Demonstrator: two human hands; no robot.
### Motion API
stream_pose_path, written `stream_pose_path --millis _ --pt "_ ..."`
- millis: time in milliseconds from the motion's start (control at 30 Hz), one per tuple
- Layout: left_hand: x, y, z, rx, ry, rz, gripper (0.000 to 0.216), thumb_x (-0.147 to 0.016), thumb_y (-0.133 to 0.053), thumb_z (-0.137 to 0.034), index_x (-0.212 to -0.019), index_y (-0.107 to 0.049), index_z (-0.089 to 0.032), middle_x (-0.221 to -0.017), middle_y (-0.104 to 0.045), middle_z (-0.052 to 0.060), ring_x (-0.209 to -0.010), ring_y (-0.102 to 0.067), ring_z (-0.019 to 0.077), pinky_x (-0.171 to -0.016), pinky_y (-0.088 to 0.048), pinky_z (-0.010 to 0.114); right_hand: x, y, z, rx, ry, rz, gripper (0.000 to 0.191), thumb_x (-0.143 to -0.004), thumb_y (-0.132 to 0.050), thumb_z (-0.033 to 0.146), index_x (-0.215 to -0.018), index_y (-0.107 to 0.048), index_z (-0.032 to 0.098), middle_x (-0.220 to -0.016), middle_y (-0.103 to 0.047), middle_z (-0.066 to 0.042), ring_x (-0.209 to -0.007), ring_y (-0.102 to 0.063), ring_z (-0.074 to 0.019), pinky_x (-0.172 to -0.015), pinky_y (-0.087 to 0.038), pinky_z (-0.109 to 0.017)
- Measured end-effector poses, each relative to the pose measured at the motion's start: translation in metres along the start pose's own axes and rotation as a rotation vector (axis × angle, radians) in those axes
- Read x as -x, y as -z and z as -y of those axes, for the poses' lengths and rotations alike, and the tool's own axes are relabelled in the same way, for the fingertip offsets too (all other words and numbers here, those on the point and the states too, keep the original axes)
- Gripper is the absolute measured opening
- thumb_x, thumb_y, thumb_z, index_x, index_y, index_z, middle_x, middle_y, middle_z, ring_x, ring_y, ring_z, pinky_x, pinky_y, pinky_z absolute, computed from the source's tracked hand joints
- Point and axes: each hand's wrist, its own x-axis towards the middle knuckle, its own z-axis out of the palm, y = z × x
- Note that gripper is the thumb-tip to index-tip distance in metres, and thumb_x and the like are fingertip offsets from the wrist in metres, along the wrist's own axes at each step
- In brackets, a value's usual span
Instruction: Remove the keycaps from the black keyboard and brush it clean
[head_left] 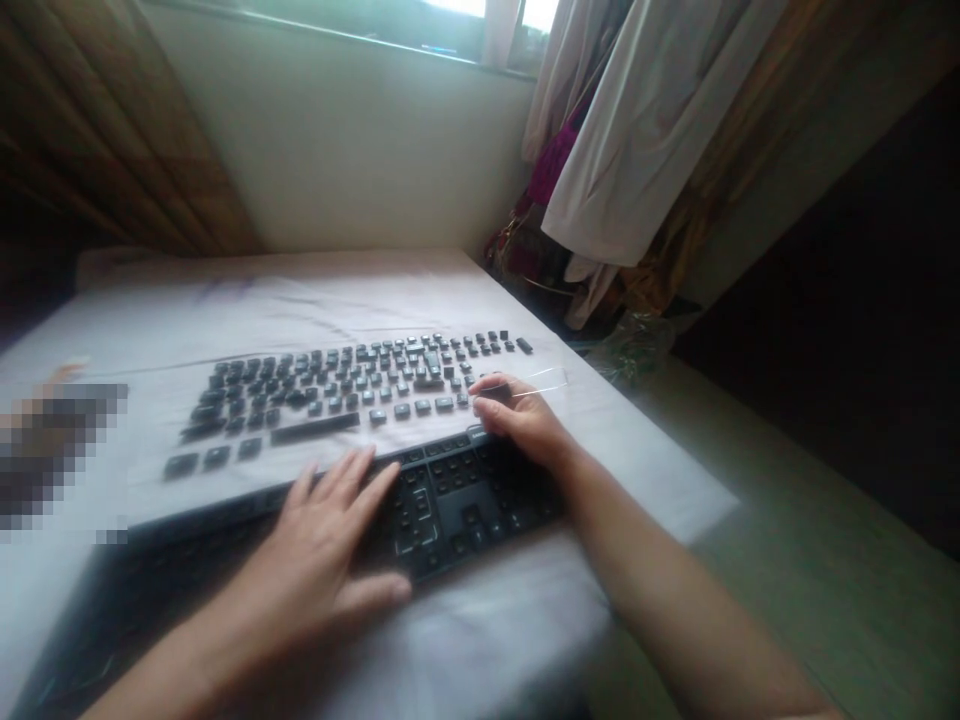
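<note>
A black keyboard (466,508) lies at a slant across the white cloth near me, with bare key sockets over much of it. My left hand (330,545) rests on it, palm down, fingers spread. At the keyboard's far right edge, my right hand (525,415) pinches the dark handle of a wire keycap puller (501,393). Its thin wire loops point right, with no key visible in them. Beyond the keyboard, loose black keycaps (360,380) are laid out in rows, and the long spacebar keycap (315,429) sits in the front row.
The white cloth (652,470) covers a flat surface that ends at a right edge above the floor (840,560). Clothes (637,140) hang at the back right, above a clear plastic bag (634,345). A blurred-out patch (60,455) covers something at the left.
</note>
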Motion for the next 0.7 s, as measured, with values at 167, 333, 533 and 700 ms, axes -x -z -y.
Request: stream_pose_path --millis 167,333,533,700 --pt "0.000 -0.001 -0.006 -0.001 0.020 0.115 0.121 -0.055 -0.080 -0.069 -0.154 -0.018 -0.037 -0.161 -0.013 0.018 -0.147 -0.022 0.0467 -0.111 -0.028 0.079 -0.004 -0.005 -0.002 -0.058 -0.020 -0.018 0.030 -0.066 -0.082 0.043 -0.081 -0.070 0.018 -0.056 -0.064 0.005 -0.043 -0.050 -0.0073 -0.043 -0.035 -0.020" --pt "0.002 -0.003 -0.011 -0.011 0.067 0.060 0.124 -0.047 -0.082 -0.046 -0.154 -0.020 -0.036 -0.162 -0.014 0.016 -0.146 -0.025 0.0473 -0.112 -0.029 0.077 -0.006 0.000 -0.005 -0.153 0.014 -0.143 0.036 -0.070 -0.079 0.050 -0.084 -0.066 0.019 -0.054 -0.057 0.007 -0.040 -0.045 -0.0072 -0.039 -0.031 -0.019" --pt "0.005 -0.012 -0.012 -0.063 0.116 -0.034 0.120 -0.043 -0.078 -0.040 -0.152 -0.028 -0.037 -0.158 -0.034 0.015 -0.143 -0.036 0.0462 -0.112 -0.034 0.074 -0.007 0.011 0.006 -0.224 -0.028 -0.202 0.036 -0.072 -0.077 0.050 -0.088 -0.065 0.020 -0.059 -0.060 0.006 -0.043 -0.049 -0.0076 -0.038 -0.033 -0.018" --pt "0.011 -0.002 0.005 0.002 0.143 0.005 0.117 -0.048 -0.081 -0.039 -0.152 -0.026 -0.042 -0.161 -0.029 0.011 -0.146 -0.032 0.0435 -0.116 -0.037 0.067 -0.001 0.008 0.027 -0.094 -0.104 0.098 0.036 -0.068 -0.084 0.047 -0.083 -0.074 0.016 -0.059 -0.063 0.003 -0.048 -0.054 -0.0080 -0.043 -0.039 -0.018"
